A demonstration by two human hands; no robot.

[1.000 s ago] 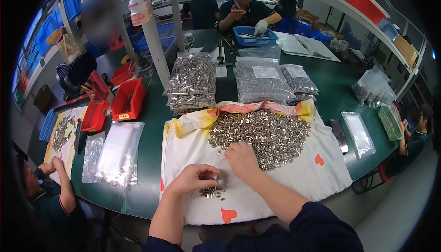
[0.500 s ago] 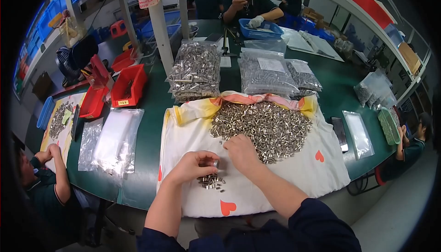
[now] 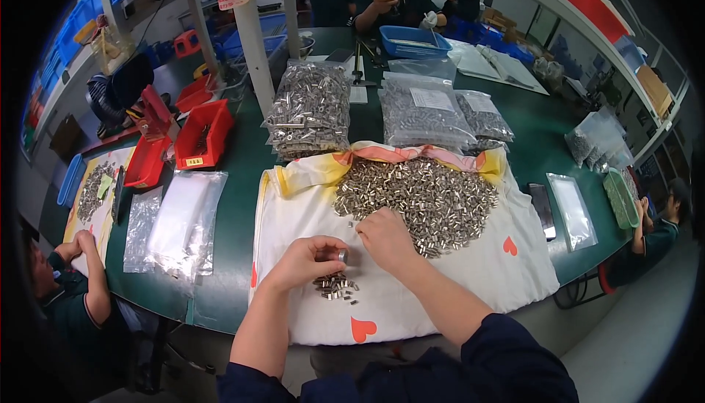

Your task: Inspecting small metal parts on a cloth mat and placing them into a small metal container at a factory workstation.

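My left hand [image 3: 312, 258] is closed around a short, round, silver metal piece [image 3: 343, 255], pinched between thumb and fingers. Beneath it lies a small heap of metal sleeves [image 3: 335, 285] on the white cloth [image 3: 433, 300] with red hearts. My right hand [image 3: 385, 236] has its fingers drawn together at the near left edge of a big pile of small silver metal sleeves [image 3: 422, 201]. Whatever those fingertips hold, if anything, is hidden. One loose sleeve [image 3: 351, 224] lies just left of them.
Behind the cloth stand clear bags of metal parts [image 3: 308, 109] and greyer bags [image 3: 426, 117]. Red bins [image 3: 204, 135] and empty plastic bags [image 3: 183, 216] are at left; a phone [image 3: 542, 211] lies right. Across the table, a co-worker sits behind a blue basket [image 3: 415, 43].
The whole view has shifted slightly. Both my hands keep nearly the same pose and place. The co-worker's gloved hand across the table has risen from the blue basket.
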